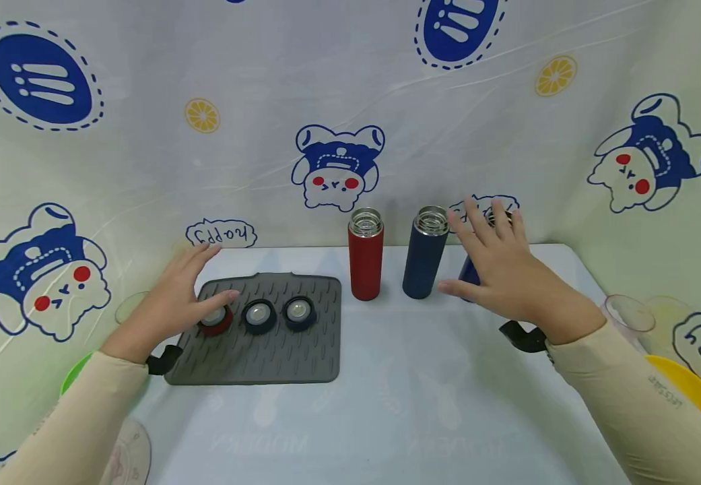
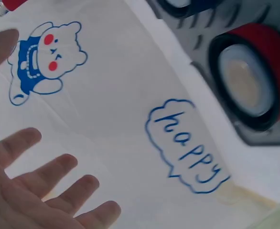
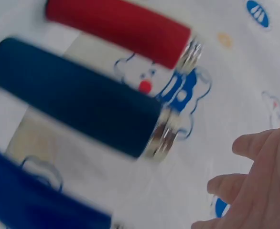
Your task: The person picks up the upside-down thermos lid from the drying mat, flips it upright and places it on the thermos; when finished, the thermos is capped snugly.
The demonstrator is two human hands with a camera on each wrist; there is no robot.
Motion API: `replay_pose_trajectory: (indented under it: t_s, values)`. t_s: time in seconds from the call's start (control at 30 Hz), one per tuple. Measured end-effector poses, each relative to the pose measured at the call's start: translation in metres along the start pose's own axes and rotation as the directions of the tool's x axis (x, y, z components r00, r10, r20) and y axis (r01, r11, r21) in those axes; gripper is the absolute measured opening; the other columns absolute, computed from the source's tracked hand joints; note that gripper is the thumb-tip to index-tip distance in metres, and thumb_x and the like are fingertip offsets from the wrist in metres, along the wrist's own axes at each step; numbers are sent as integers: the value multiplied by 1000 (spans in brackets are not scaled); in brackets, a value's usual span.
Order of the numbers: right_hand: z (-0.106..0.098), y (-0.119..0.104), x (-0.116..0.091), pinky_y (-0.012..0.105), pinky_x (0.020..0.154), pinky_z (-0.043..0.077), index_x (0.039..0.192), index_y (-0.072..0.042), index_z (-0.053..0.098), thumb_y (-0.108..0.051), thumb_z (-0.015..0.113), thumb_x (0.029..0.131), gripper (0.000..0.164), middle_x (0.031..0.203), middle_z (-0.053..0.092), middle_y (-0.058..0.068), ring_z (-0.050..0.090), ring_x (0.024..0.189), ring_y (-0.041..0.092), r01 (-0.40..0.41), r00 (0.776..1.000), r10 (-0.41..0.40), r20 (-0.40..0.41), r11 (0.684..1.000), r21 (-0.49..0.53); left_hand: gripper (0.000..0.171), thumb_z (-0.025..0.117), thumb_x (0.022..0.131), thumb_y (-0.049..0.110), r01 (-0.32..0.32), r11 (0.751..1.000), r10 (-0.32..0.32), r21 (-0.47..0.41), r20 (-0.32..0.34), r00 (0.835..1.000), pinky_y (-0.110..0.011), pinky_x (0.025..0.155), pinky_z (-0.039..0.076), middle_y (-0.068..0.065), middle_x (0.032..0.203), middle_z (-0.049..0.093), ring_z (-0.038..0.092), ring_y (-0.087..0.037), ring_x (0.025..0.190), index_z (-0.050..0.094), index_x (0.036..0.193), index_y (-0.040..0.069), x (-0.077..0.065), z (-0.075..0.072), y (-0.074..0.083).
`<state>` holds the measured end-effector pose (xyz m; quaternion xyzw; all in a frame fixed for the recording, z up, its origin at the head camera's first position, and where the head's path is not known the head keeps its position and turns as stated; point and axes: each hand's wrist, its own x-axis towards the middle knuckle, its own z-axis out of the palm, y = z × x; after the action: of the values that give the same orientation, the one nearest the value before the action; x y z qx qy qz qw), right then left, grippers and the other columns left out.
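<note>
My left hand (image 1: 171, 304) hovers with fingers spread over the left edge of a grey ridged mat (image 1: 253, 364), holding nothing. Near its thumb a red-sided bottle lid (image 1: 218, 326) lies on the mat, partly hidden in the head view. Two dark lids, one in the middle (image 1: 258, 315) and one on the right (image 1: 299, 313), lie beside it. My right hand (image 1: 502, 276), fingers also spread, is in front of a blue bottle (image 1: 469, 272) and hides most of it. A dark blue bottle (image 1: 423, 263) and a red bottle (image 1: 365, 267) stand to its left, lidless with steel necks showing.
The white table (image 1: 386, 404) meets a printed plastic sheet (image 1: 253, 168) behind the bottles. A yellow rim (image 1: 689, 391) shows beyond my right forearm, and a green edge (image 1: 74, 374) beside my left one.
</note>
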<state>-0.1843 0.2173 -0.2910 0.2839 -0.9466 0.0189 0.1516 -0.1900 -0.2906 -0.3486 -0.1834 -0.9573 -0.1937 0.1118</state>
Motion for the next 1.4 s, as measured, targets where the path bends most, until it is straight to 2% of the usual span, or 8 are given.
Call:
replay_pose_trajectory:
  t_s: [0.1, 0.3, 0.6, 0.77, 0.9, 1.07, 1.2, 1.4]
  values:
    - [2, -15, 9, 56, 101, -16, 152, -16, 5, -71, 50, 80, 101, 155, -11, 7, -19, 135, 36, 43, 999, -43, -23, 999, 22, 86, 70, 80, 48, 21, 1000, -22, -18, -19, 1000, -63, 97, 26, -19, 147, 28, 23, -38, 133, 32, 145, 7, -4, 7, -6]
    - [6, -45, 26, 54, 105, -11, 152, -15, 6, -73, 45, 81, 100, 155, -10, 6, -17, 136, 34, 138, 989, -134, -63, 988, 66, 82, 68, 84, 44, 61, 997, -61, -43, 5, 998, -61, 96, 29, -25, 141, 33, 30, -43, 128, 33, 142, -2, -16, 25, -16]
    - [20, -90, 44, 53, 107, -6, 152, -18, 5, -74, 42, 81, 98, 155, -9, 3, -15, 137, 32, 229, 971, -209, -113, 953, 200, 78, 69, 85, 36, 262, 964, -262, -50, 7, 965, -63, 93, 31, -33, 133, 38, 34, -49, 121, 33, 137, -10, -36, 44, -26]
    - [33, -118, 51, 54, 107, -4, 151, -22, 1, -78, 38, 79, 99, 155, -11, -1, -15, 138, 30, 253, 967, -237, -91, 930, 267, 85, 72, 81, 38, 335, 940, -335, -62, -1, 942, -63, 91, 33, -35, 131, 38, 35, -50, 119, 32, 136, -13, -38, 52, -27]
    - [43, -137, 55, 54, 107, -3, 151, -26, -3, -80, 35, 78, 99, 154, -13, -3, -16, 138, 28, 258, 966, -253, -56, 915, 310, 94, 75, 77, 41, 384, 921, -382, -64, 42, 923, -62, 89, 36, -37, 127, 39, 38, -50, 116, 28, 136, -15, -38, 56, -28]
    - [61, -157, 56, 54, 107, -2, 150, -27, -4, -80, 33, 78, 96, 153, -15, -5, -17, 137, 25, 261, 960, -280, 2, 897, 357, 92, 76, 77, 34, 424, 904, -418, -55, 95, 904, -60, 85, 40, -37, 121, 42, 42, -48, 109, 27, 135, -18, -37, 58, -28]
    - [74, -167, 56, 53, 107, -3, 151, -25, -3, -80, 31, 79, 96, 153, -16, -6, -19, 136, 25, 269, 951, -306, 44, 889, 370, 87, 75, 79, 33, 431, 902, -425, -26, 119, 897, -60, 87, 39, -39, 122, 42, 43, -50, 110, 30, 133, -18, -35, 61, -30]
    - [92, -176, 52, 53, 108, -1, 151, -26, -1, -80, 33, 78, 97, 153, -13, -5, -15, 138, 26, 254, 943, -320, 91, 870, 423, 74, 76, 78, 31, 430, 903, -425, -27, 106, 899, -58, 84, 41, -35, 116, 49, 48, -46, 105, 42, 125, -16, -36, 64, -35]
